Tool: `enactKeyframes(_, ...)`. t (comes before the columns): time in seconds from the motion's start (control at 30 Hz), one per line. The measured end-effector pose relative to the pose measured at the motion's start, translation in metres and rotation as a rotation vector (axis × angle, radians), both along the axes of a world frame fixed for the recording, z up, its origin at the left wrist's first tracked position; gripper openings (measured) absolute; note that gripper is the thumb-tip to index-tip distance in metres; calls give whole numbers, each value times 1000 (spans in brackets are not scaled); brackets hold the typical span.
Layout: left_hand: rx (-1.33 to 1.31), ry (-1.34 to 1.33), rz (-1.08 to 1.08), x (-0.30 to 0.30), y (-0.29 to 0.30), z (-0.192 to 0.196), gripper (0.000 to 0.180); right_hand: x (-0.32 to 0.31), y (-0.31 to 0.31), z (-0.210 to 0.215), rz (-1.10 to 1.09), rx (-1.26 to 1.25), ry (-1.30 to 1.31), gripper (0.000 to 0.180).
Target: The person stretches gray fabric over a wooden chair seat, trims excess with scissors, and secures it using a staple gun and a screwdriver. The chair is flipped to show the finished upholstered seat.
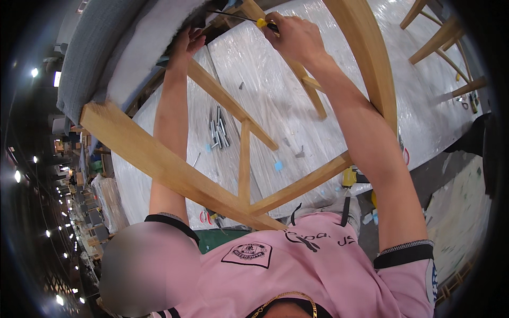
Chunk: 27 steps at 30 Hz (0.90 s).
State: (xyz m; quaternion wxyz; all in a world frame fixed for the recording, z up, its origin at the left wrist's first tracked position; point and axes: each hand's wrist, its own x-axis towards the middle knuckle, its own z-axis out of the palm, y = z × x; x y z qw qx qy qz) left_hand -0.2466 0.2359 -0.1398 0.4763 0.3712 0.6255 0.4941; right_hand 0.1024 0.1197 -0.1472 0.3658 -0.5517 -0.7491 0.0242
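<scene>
Chair frame of pale wood (pixel 159 159), turned over with its grey padded seat (pixel 116 47) toward the upper left, lies on a worktable covered in clear plastic sheeting (pixel 297 90); its legs and crossbars stand between me and the table.

My right hand (pixel 297 37) is closed around a screwdriver with a yellow-and-black handle (pixel 262 23), whose thin dark shaft points left toward the underside of the seat. My left hand (pixel 185 45) reaches up between the bars to the seat's edge, just beside the shaft tip; fingers are curled, but I cannot tell whether they grip anything. The hands are near each other, not touching.

On the sheeting below, seen through the frame: a cluster of grey metal bolts (pixel 219 132) and a small blue round piece (pixel 278 166). More pale wooden chair parts (pixel 440 42) lie at upper right.
</scene>
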Motion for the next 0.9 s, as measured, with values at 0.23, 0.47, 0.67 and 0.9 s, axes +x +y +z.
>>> enactKeyframes(0.23, 143, -464, 70, -9, 5, 3, 18, -6, 1, 2, 11, -43, -5, 34)
enactKeyframes(0.47, 234, -765, 121, 19, -3, 14, 16, -2, -4, -3, 87, 10, 66, 34)
enactKeyframes(0.67, 303, -894, 25, 22, -12, 17, 16, -14, -5, 1, 108, -144, 86, 32)
enactKeyframes(0.9, 218, -912, 157, 15, 2, 17, 17, -33, 39, 10, 170, -175, 39, 33)
